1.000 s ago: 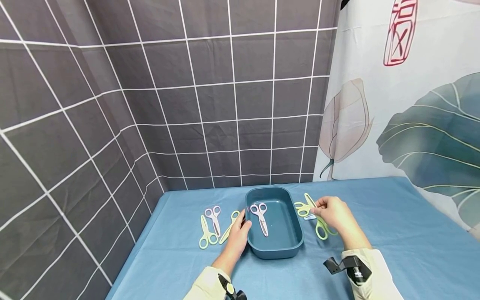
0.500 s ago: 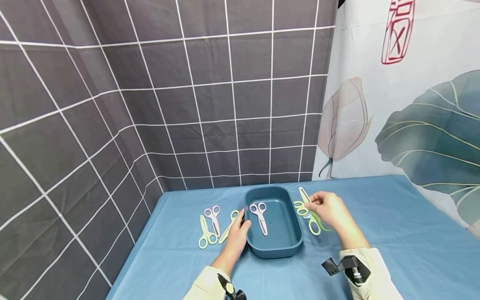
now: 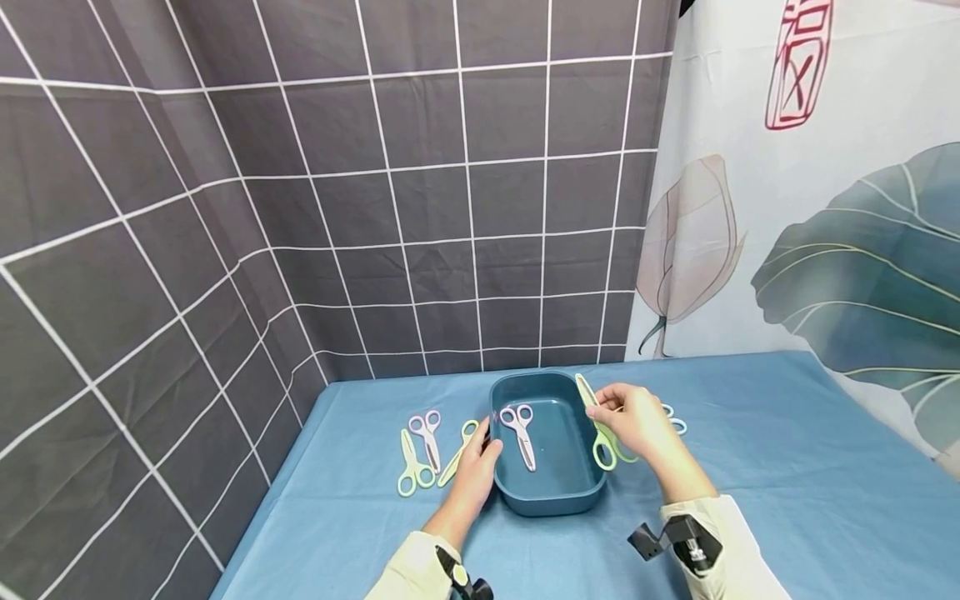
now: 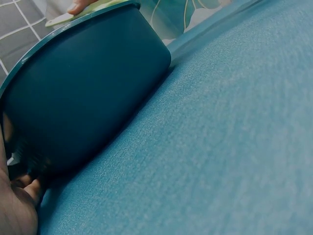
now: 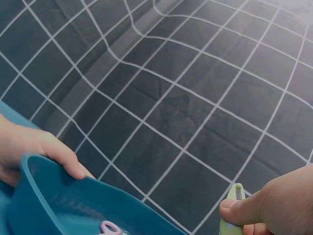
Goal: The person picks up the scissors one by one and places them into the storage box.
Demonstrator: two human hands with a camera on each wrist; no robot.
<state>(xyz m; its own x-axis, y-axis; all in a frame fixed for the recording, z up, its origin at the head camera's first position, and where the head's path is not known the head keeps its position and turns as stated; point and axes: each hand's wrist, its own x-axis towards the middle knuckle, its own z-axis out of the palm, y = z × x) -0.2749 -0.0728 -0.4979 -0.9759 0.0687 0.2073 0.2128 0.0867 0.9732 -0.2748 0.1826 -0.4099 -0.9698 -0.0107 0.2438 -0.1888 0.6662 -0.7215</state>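
My right hand [image 3: 628, 418] pinches a pair of light green scissors [image 3: 586, 392], blades pointing up and away, over the right rim of the blue bin [image 3: 551, 506]. In the right wrist view, the thumb [image 5: 237, 210] presses on the green blade cover. At the bin's left side, my left hand [image 3: 474, 472] holds the wall, its thumb near the rim. One pair of pink-purple scissors [image 3: 527, 447] lies inside the bin. Blue handles [image 3: 675, 422] of another pair show behind my right wrist; the rest of that pair is hidden.
Left of the bin, green scissors [image 3: 408, 467], purple scissors [image 3: 429, 442] and yellow-green scissors [image 3: 457, 461] lie on the blue cloth [image 3: 337, 517]. A grey grid curtain [image 3: 420, 208] hangs close behind the table, with a white patterned curtain [image 3: 705, 325] at right.
My right hand has moved left with the green scissors, from beside the bin to over its right rim. Blue handles have come into sight behind it. The left hand stays at the bin.
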